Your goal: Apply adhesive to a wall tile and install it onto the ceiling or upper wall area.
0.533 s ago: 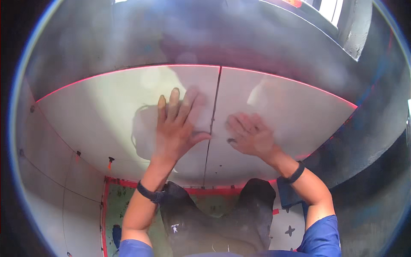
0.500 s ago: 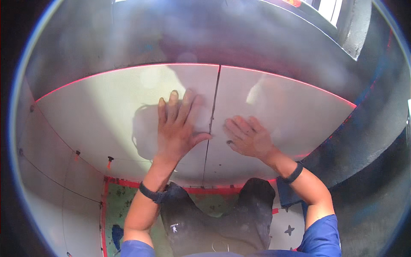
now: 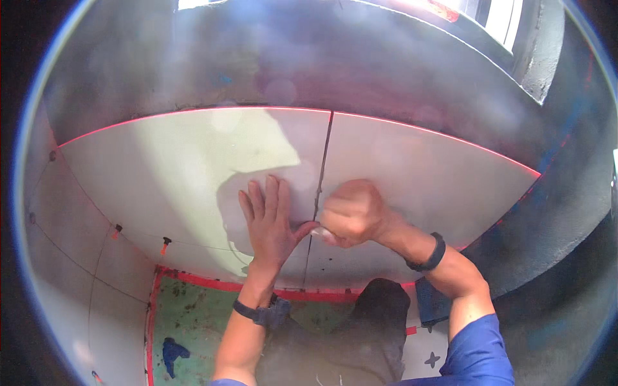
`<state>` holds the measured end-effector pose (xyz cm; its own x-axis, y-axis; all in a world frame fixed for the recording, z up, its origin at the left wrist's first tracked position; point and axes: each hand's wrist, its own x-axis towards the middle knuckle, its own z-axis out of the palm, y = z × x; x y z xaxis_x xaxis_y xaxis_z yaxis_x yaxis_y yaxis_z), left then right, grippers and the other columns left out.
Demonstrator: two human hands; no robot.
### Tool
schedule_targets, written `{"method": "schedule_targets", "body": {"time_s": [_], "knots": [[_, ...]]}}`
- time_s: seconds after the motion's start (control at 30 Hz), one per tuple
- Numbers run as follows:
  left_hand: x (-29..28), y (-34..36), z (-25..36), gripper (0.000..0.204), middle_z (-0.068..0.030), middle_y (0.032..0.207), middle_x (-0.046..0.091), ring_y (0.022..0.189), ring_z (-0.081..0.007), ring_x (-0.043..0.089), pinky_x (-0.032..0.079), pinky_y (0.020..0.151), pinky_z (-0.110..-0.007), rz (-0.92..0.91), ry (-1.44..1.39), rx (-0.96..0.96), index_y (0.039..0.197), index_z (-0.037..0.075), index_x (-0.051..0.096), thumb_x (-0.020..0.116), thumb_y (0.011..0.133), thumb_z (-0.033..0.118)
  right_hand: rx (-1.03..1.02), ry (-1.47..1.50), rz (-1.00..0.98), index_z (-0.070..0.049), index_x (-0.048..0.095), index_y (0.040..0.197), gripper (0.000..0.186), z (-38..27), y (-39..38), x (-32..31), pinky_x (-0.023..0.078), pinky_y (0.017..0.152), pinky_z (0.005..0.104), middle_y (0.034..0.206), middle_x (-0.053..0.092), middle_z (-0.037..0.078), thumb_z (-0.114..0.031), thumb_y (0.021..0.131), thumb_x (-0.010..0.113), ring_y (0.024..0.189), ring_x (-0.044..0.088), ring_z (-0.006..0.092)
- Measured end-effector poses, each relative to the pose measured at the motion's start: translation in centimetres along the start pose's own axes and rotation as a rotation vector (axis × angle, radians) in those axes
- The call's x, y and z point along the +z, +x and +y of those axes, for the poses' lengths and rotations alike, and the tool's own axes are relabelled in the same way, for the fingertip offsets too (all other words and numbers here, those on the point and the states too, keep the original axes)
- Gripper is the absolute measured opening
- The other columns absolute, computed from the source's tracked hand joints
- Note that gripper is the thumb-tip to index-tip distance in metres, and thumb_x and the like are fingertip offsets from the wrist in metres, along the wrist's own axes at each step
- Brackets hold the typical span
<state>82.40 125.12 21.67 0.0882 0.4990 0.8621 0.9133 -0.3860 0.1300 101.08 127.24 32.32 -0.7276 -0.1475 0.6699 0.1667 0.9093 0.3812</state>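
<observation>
Two large pale wall tiles stand side by side, the left tile (image 3: 187,167) and the right tile (image 3: 425,174), with a dark narrow joint (image 3: 326,151) between them. My left hand (image 3: 269,222) lies flat on the left tile, fingers spread upward and thumb reaching the joint. Balled into a fist, my right hand (image 3: 353,212) is against or just over the right tile beside the joint, near the left thumb tip. A pale blur shows at the fist's lower edge; I see no object in it.
A red laser line (image 3: 193,112) runs along the tiles' top edge, below a dark grey wall (image 3: 193,71). Small orange-and-black tile clips (image 3: 166,244) sit on the left. Below, a green floor (image 3: 193,315) has a red border; a dark ledge (image 3: 534,238) stands at right.
My right hand has gone from open and flat to a fist, moving left and down toward the joint. My left hand has slid lower on its tile.
</observation>
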Motion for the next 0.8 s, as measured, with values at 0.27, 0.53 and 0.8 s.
{"method": "schedule_targets", "body": {"time_s": [0.27, 0.53, 0.8], "knots": [[3.7, -4.0, 1.6, 0.115, -0.0247, 0.155, 0.019, 0.142, -0.0501, 0.011, 0.012, 0.114, -0.060, 0.132, -0.128, -0.379, 0.146, -0.004, 0.027, 0.080, 0.062, 0.055, 0.037, 0.044, 0.008, -0.011, 0.041, 0.057, 0.034, 1.2, -0.3, 0.5, 0.035, 0.041, 0.0371, 0.055, 0.038, 0.004, -0.022, 0.068, 0.071, 0.044, 0.044, 0.0225], [4.8, -6.6, 0.9, 0.119, -0.0228, 0.157, 0.015, 0.143, -0.0500, 0.009, 0.012, 0.113, -0.061, 0.117, -0.108, -0.403, 0.146, -0.004, 0.027, 0.078, 0.060, 0.061, -0.061, 0.265, -0.224, -0.012, 0.039, 0.057, 0.028, -2.4, -3.7, 3.5, 0.036, 0.042, 0.0334, 0.056, 0.038, 0.002, -0.024, 0.051, 0.064, 0.047, 0.046, 0.0184], [4.3, -6.8, 0.3, 0.119, -0.0252, 0.156, 0.015, 0.141, -0.0530, 0.010, 0.014, 0.112, -0.064, 0.118, -0.097, -0.412, 0.146, -0.005, 0.027, 0.078, 0.060, 0.059, -0.042, 0.421, -0.332, -0.010, 0.041, 0.059, 0.029, -4.9, -5.1, 3.5, 0.037, 0.044, 0.0356, 0.059, 0.039, 0.003, -0.023, 0.052, 0.065, 0.050, 0.048, 0.0205]]}}
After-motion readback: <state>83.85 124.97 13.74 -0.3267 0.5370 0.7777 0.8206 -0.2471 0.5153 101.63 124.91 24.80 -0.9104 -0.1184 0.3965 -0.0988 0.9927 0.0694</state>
